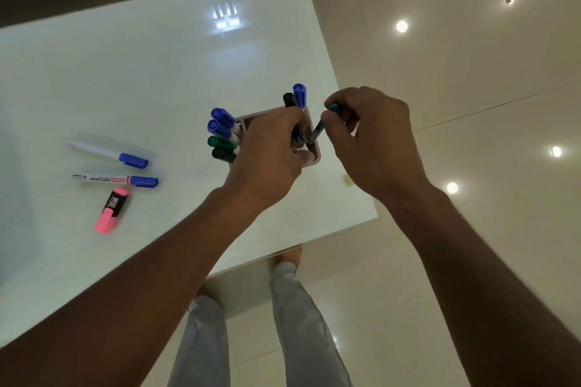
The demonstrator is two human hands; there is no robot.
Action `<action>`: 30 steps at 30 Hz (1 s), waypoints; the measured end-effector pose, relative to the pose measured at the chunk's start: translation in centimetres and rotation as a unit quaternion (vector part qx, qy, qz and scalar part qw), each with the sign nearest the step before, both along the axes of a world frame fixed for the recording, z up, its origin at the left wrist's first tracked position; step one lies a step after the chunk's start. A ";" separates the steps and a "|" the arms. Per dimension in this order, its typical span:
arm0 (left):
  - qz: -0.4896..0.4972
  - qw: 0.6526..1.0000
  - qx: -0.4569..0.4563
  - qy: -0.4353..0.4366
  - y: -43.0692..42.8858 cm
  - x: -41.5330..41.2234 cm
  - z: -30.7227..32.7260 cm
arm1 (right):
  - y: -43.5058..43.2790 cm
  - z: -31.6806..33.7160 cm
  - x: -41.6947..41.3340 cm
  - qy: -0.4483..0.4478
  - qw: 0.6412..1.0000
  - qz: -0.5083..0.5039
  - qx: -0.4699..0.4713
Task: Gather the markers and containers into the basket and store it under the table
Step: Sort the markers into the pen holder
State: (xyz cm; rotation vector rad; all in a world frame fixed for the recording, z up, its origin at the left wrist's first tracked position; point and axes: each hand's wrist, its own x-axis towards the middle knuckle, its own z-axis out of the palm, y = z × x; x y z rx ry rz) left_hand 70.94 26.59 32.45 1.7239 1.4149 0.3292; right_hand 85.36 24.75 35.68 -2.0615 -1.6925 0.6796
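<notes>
White worktop [157, 72]. My left hand [270, 154]: fingers [289, 118] curled round the pinkish container [316, 154], standing markers [221, 116] in it. Right hand [371, 141] just beside, fingers [330, 118] pinching a green marker [318, 132], lower end in the container mouth. Well left of the left fingers, loose: blue-capped marker [107, 153], whiteboard marker [115, 180], pink highlighter [111, 210].

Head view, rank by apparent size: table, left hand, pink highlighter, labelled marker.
1. table
2. left hand, though it is nearer the camera
3. labelled marker and pink highlighter: not ranked, since the marker is longer and the highlighter thicker
</notes>
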 end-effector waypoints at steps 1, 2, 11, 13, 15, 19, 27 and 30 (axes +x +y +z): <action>0.003 1.000 0.004 -0.002 -0.1 0.0 0.1 | 0.0 -0.2 0.0 -0.003 1.000 0.006 -0.004; 0.009 1.000 0.007 -0.005 -0.1 -0.1 0.2 | 0.0 -0.2 0.0 -0.006 1.000 0.013 -0.006; 0.043 0.995 -0.057 -0.069 0.4 -0.4 0.1 | 0.1 -3.1 -0.9 -0.092 0.982 0.099 -0.131; 0.003 0.997 -0.069 -0.044 0.1 -0.5 0.0 | 0.0 -3.1 -0.9 -0.104 0.981 0.105 -0.126; -0.046 0.996 -0.067 -0.043 -0.2 -0.6 0.0 | -0.3 -2.9 -1.1 -0.099 0.982 0.106 -0.119; -0.034 0.999 -0.001 -0.041 -1.0 -0.6 0.2 | -1.6 -2.4 -1.5 -0.077 0.987 0.062 -0.130; 0.045 0.994 -0.021 -0.094 -1.8 -1.5 0.3 | -3.5 -2.9 -2.6 -0.039 0.991 -0.033 -0.122; 0.041 0.991 -0.034 -0.122 -2.6 -2.3 0.3 | -4.4 -3.1 -3.9 -0.037 0.989 -0.074 -0.124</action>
